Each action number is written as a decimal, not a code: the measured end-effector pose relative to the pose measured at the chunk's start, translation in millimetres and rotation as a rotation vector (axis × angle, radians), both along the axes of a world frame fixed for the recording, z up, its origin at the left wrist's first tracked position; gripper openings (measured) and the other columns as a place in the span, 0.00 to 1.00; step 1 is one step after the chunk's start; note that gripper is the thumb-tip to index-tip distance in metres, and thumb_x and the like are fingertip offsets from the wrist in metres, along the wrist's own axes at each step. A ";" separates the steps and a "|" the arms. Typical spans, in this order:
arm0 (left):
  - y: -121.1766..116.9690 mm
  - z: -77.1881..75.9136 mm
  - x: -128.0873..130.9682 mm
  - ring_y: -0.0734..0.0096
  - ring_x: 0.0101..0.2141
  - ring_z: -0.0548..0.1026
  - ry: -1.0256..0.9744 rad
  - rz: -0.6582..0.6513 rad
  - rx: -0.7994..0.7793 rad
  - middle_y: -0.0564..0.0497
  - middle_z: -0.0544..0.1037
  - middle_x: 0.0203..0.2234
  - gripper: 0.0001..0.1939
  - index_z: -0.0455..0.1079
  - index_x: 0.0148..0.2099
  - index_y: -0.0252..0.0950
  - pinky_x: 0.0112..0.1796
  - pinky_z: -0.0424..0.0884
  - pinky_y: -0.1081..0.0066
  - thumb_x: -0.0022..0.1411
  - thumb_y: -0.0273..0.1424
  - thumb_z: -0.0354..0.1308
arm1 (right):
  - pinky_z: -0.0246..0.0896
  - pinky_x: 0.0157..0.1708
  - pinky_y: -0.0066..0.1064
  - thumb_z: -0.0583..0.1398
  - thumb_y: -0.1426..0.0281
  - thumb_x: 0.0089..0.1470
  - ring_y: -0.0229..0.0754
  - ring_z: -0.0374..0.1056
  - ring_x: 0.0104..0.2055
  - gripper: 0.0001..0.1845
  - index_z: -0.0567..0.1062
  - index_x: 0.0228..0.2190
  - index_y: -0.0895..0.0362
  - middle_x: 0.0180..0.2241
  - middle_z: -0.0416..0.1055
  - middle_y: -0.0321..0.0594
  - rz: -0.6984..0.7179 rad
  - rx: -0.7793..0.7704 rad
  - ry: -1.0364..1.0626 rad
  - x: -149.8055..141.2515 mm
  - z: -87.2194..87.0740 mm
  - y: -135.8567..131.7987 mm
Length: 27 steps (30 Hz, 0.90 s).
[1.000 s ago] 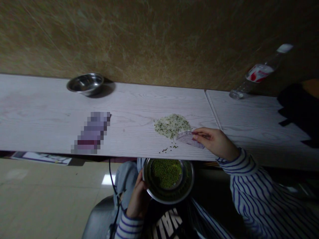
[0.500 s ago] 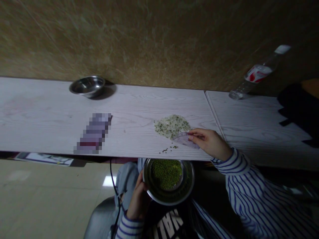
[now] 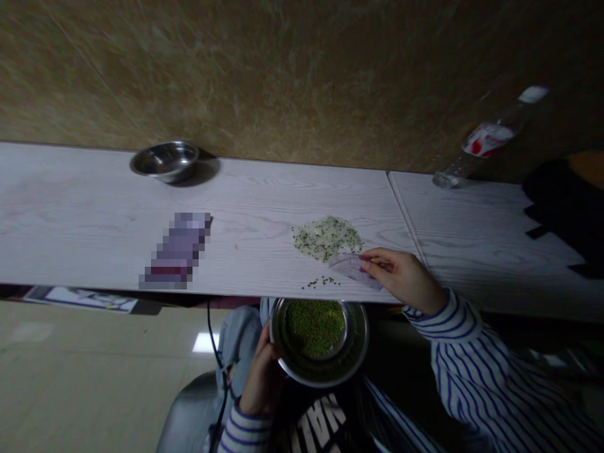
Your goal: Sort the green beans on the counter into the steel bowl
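Note:
My left hand (image 3: 260,377) grips the rim of a steel bowl (image 3: 355,352) heaped with green beans (image 3: 314,326), held below the table's near edge over my lap. On the pale wooden table (image 3: 264,207) lies a small pile of mixed white grains and green beans (image 3: 325,236), with a few stray green beans (image 3: 321,282) nearer the edge. My right hand (image 3: 401,277) pinches a thin pale card (image 3: 353,268), its edge resting on the table just below and right of the pile.
An empty steel bowl (image 3: 165,160) stands at the back left by the wall. A blurred flat object (image 3: 176,251) lies left of the pile. A plastic bottle (image 3: 486,139) leans at the back right, and a dark bag (image 3: 566,207) sits at the far right.
My right hand with the card has shifted slightly along the pile's lower right edge. The bowl in my left hand has stayed put.

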<state>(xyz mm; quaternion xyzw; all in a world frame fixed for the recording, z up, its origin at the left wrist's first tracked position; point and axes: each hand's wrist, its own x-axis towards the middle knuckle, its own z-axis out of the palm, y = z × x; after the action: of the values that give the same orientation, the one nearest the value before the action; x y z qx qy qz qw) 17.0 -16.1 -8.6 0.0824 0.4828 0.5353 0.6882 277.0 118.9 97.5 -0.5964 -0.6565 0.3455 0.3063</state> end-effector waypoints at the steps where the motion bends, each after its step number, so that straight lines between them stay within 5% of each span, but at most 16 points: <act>1: 0.0 0.0 0.5 0.47 0.56 0.75 -0.001 0.002 0.001 0.49 0.83 0.50 0.26 0.78 0.52 0.46 0.52 0.73 0.57 0.48 0.31 0.63 | 0.75 0.31 0.35 0.64 0.68 0.53 0.47 0.80 0.31 0.10 0.82 0.37 0.57 0.32 0.84 0.45 -0.026 -0.012 0.011 0.3 -1.4 -2.1; 11: 0.3 8.3 -0.4 0.44 0.55 0.74 -0.006 0.008 -0.003 0.46 0.83 0.47 0.28 0.78 0.52 0.45 0.50 0.74 0.57 0.44 0.29 0.65 | 0.74 0.29 0.33 0.63 0.73 0.55 0.44 0.79 0.27 0.08 0.80 0.37 0.58 0.30 0.83 0.44 -0.023 -0.101 0.103 -37.9 -6.9 -10.5; 20: -6.7 -2.2 -10.7 0.46 0.54 0.75 0.003 0.019 0.094 0.48 0.82 0.51 0.28 0.76 0.57 0.47 0.48 0.72 0.57 0.52 0.30 0.63 | 0.78 0.35 0.37 0.63 0.74 0.55 0.46 0.81 0.35 0.09 0.82 0.39 0.57 0.34 0.84 0.46 0.162 -0.105 0.074 -58.7 -5.3 -0.1; 27: -7.0 -6.1 -11.1 0.48 0.45 0.78 0.049 0.018 0.083 0.48 0.83 0.44 0.29 0.75 0.57 0.50 0.39 0.73 0.59 0.51 0.32 0.63 | 0.77 0.41 0.38 0.64 0.72 0.55 0.46 0.82 0.37 0.10 0.84 0.38 0.56 0.34 0.85 0.44 0.320 -0.119 -0.019 -60.2 3.2 -10.9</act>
<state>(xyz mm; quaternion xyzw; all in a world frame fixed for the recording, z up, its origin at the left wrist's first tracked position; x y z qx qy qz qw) 5.9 -23.1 -14.7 0.1195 0.4776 0.5590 0.6672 216.8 108.0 100.7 -0.5046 -0.7244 0.4226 0.2052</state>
